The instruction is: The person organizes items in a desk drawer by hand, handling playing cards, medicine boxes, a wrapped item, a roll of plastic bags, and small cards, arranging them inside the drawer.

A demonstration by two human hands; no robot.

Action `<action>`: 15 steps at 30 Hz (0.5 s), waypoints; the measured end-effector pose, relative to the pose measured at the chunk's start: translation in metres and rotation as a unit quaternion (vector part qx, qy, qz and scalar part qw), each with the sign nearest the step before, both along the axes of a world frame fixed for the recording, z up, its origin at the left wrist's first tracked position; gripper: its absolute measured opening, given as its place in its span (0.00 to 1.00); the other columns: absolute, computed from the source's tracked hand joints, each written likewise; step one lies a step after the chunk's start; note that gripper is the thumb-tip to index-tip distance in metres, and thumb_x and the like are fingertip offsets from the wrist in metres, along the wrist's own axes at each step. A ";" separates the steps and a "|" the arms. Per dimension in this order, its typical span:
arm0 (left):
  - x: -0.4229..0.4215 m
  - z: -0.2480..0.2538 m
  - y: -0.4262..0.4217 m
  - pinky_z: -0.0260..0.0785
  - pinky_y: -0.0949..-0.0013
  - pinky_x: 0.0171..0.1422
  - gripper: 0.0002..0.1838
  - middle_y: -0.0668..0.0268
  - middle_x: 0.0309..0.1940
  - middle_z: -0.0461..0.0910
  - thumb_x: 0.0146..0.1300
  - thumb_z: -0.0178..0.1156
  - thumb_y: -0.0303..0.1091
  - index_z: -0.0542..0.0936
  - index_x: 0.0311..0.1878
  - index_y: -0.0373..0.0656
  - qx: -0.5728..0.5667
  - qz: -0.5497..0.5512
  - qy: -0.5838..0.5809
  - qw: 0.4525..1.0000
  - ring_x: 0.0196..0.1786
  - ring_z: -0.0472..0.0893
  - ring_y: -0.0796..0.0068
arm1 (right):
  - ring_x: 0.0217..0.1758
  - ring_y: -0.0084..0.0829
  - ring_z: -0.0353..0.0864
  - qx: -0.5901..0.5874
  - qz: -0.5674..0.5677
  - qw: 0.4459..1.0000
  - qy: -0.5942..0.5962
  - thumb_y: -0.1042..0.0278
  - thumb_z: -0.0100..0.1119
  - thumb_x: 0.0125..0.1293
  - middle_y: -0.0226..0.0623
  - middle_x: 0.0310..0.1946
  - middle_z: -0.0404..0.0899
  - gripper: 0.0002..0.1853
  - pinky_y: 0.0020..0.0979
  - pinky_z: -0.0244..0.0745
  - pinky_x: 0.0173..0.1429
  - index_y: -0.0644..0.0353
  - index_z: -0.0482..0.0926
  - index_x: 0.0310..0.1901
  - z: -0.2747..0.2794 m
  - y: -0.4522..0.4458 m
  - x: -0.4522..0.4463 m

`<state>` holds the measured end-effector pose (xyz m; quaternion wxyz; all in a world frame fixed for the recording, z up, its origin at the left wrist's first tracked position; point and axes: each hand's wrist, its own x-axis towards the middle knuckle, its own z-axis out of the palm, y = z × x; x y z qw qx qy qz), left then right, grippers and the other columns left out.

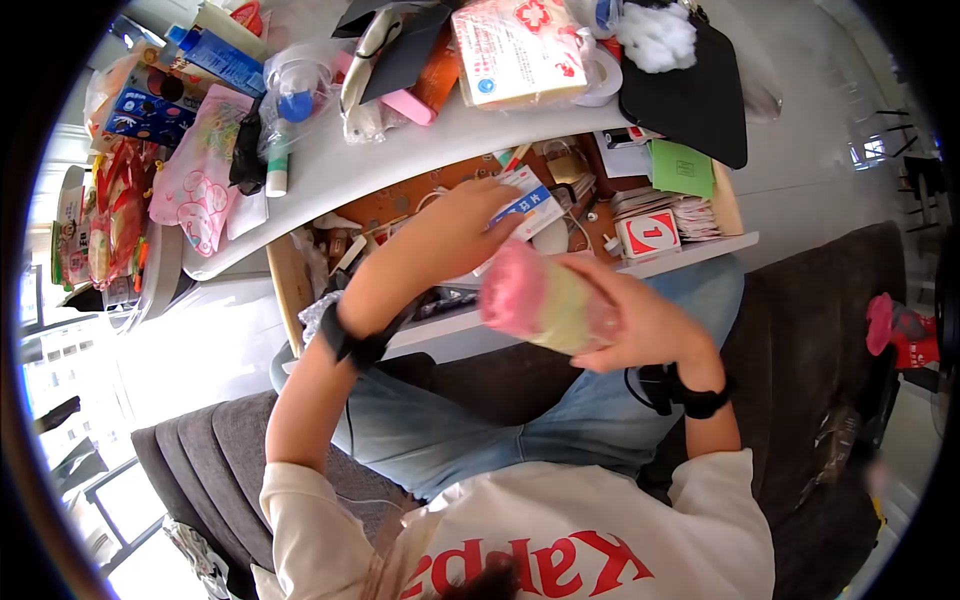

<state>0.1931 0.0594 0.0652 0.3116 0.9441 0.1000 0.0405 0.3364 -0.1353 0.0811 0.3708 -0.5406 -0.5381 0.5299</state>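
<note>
My right hand (640, 318) is wrapped round a pink and pale-yellow roll (545, 300), held tilted above my lap in front of the open drawer (690, 254). Over the drawer my left hand (465, 225) reaches in, its fingers at a blue and white box (532, 205); its fingertips are partly hidden, so I cannot tell how firmly it grips. Inside the drawer are a card box with a red front (649, 234), a green card pad (682, 170), stacks of cards, cables and coins.
The white table (385, 155) holds a packet of tissues (520, 50), a black mat (690, 90), a tape roll (601, 78), a white tube (277, 172) and a pink bag (205, 165). Below the drawer are my legs and a dark sofa (800, 330).
</note>
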 end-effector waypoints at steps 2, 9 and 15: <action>0.055 -0.031 0.002 0.65 0.59 0.56 0.14 0.54 0.45 0.75 0.60 0.53 0.31 0.73 0.49 0.38 0.016 -0.060 0.062 0.996 0.51 0.73 0.55 | 0.57 0.31 0.69 0.001 -0.024 1.000 -0.002 0.70 0.70 0.39 0.40 0.54 0.69 0.46 0.30 0.62 0.61 0.60 0.58 0.63 0.008 -0.026 0.026; 0.149 -0.111 -0.017 0.65 0.59 0.55 0.14 0.57 0.42 0.74 0.54 0.54 0.36 0.78 0.42 0.41 0.264 -0.138 0.126 0.946 0.50 0.73 0.56 | 0.60 0.31 0.66 -0.047 -0.093 0.994 0.033 0.70 0.71 0.37 0.40 0.57 0.66 0.48 0.30 0.60 0.63 0.61 0.58 0.64 -0.003 -0.096 0.070; 0.123 -0.104 -0.006 0.65 0.59 0.58 0.20 0.59 0.54 0.70 0.57 0.52 0.39 0.74 0.51 0.41 0.234 -0.095 0.081 0.964 0.56 0.70 0.57 | 0.61 0.31 0.66 -0.052 -0.136 0.983 0.111 0.70 0.72 0.37 0.39 0.58 0.66 0.49 0.30 0.59 0.64 0.63 0.57 0.64 -0.036 -0.116 0.086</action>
